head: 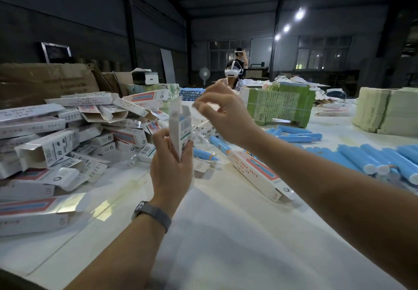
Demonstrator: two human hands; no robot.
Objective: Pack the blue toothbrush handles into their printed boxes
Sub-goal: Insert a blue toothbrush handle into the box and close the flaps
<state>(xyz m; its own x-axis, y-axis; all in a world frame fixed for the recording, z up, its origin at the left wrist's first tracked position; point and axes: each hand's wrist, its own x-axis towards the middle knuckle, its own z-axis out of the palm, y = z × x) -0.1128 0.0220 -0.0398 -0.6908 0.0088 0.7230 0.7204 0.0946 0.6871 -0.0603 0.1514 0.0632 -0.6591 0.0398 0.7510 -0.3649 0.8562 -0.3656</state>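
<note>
a light, thin card box, easily crushed, is gripped upright near its base by the left hand; above the box, the right hand is seen with fingers pinched, contents unclear.

Dim hall; glaring ceiling lamps far right; wide-angle bending; soft foreground blur

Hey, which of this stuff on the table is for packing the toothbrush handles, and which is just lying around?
For the job:
- printed box held upright in the left hand
- right hand above its open top
- blue handles
- pile of printed boxes

Lying about:
- green paper stacks
- brown cartons
- standing fan
</note>
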